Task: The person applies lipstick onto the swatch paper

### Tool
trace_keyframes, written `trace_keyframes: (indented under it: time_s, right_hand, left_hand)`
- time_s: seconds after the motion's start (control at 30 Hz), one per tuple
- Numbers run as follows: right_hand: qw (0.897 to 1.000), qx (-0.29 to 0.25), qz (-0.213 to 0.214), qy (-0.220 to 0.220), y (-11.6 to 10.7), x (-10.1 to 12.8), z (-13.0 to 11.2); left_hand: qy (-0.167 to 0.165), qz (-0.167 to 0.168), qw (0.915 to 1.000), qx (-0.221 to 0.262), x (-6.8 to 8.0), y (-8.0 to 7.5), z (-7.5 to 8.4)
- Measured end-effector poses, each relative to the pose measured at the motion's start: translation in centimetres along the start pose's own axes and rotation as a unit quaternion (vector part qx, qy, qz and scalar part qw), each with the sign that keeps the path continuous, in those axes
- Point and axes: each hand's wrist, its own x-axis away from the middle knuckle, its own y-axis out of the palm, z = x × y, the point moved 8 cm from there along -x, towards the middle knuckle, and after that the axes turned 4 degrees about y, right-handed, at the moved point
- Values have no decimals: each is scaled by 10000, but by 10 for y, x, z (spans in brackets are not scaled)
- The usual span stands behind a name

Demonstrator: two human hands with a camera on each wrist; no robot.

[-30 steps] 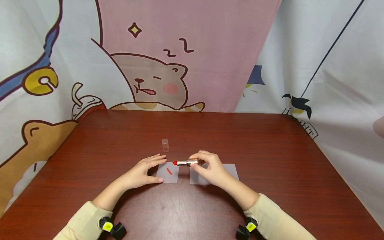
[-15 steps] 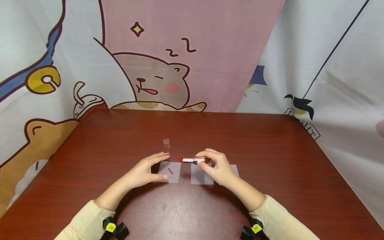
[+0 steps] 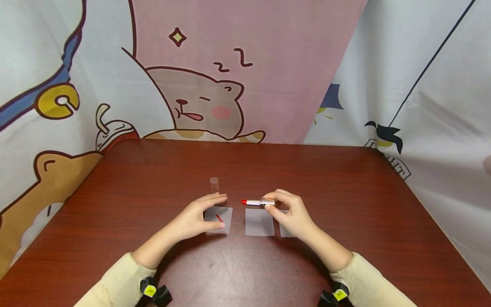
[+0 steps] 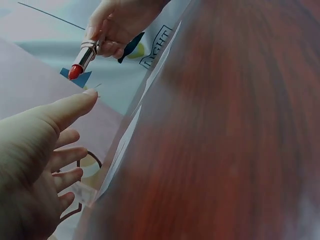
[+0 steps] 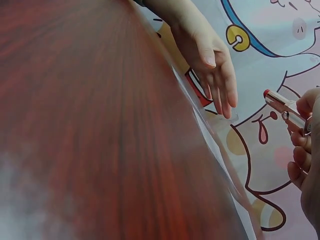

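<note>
Right hand point(image 3: 293, 215) pinches the silver-cased open red lipstick point(image 3: 258, 202) by its base, between thumb and curled fingers, tube roughly horizontal, red tip pointing toward the left hand, held just above the far edge of the middle translucent grey square sheet point(image 3: 259, 222). Left hand point(image 3: 195, 216) lies with fingers straight and relaxed, fingertips on the left translucent grey square sheet bearing a short red streak point(image 3: 220, 219), partly covering it. A third sheet point(image 3: 285, 230) sits under the right hand, mostly hidden. Small clear plastic lipstick cap point(image 3: 214, 186) stands upright on the dark red-brown wooden table point(image 3: 245, 170), just beyond the left fingertips. Wrist views: lipstick clear of the left hand, not touching. Cartoon bear curtain point(image 3: 199, 102) behind the table.
</note>
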Motion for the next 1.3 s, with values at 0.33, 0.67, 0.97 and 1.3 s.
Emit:
trace_keyframes:
  time_s: [0.33, 0.67, 0.97, 1.3]
  right_hand:
    - [9999, 0, 121, 56, -14, 7, 6]
    - [9997, 103, 162, 131, -28, 16, 15]
    - [9997, 142, 173, 15, -37, 24, 18]
    - [9992, 385, 78, 86, -38, 29, 23]
  left_hand:
    - [-20, -335, 9994, 75, -18, 16, 7]
    - [76, -605, 9979, 217, -33, 34, 15]
    - [-43, -1162, 9931, 137, -45, 53, 19]
    - [-49, -1554, 9878, 68, -54, 63, 21]
